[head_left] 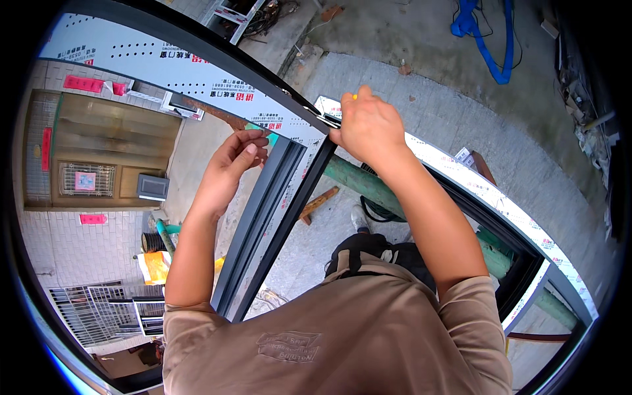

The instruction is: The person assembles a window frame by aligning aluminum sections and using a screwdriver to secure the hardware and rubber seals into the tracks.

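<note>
A large dark metal window frame (266, 224), wrapped partly in white printed protective film (217, 79), lies across in front of me. At the joint of its bars, my right hand (372, 128) is closed round a tool with a yellow end (355, 97); most of it is hidden in the fist. Beside those fingers, a thin shiny metal piece (324, 117) pokes out at the frame's edge. My left hand (236, 161) hovers by the near side of the film-covered bar, fingers loosely curled, with nothing visible in it.
Green pipes (368, 184) run beneath the frame, near a wooden piece (320, 203). On the concrete beyond lies a blue strap (484, 46). To the left stand a brown door (112, 141), an orange-and-white bag (155, 266) and a metal grille (85, 309).
</note>
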`<state>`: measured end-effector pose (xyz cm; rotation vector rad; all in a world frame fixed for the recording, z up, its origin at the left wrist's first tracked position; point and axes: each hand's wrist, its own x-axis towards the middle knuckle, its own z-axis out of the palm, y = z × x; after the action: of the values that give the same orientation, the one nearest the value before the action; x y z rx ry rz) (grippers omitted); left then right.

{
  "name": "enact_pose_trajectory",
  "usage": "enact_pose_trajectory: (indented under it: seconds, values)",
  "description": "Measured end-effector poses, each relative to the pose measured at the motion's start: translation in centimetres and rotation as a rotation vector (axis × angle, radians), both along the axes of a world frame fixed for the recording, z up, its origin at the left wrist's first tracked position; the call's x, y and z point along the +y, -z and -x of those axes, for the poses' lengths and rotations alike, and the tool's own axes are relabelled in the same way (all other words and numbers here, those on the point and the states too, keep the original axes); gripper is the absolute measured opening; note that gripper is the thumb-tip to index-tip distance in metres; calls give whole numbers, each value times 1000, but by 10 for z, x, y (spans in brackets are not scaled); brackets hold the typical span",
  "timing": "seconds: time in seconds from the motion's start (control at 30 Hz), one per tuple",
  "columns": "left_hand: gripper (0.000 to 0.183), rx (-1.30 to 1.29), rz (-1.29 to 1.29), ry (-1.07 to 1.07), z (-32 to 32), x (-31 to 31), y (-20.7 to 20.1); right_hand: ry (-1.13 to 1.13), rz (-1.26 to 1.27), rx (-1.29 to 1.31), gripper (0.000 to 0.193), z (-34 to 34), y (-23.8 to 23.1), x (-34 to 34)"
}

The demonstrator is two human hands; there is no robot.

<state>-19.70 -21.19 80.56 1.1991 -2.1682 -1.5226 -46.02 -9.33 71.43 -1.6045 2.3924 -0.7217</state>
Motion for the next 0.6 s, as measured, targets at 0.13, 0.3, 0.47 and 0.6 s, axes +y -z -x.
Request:
enact_pose_trajectory:
  seconds: [0.13, 0.3, 0.47, 0.6]
  values:
    - [68, -167, 218, 129, -14, 48, -23, -10, -17, -10, 52, 4, -2, 2]
    - [95, -446, 594, 215, -28, 87, -15, -18, -63, 0, 57, 2, -5, -1]
    - [96, -574, 623, 90, -32, 113, -12, -60, -89, 19, 63, 5, -9, 1]
    - [79, -668, 601, -46, -42, 125, -7, -56, -110, -3, 62, 10, -10, 5]
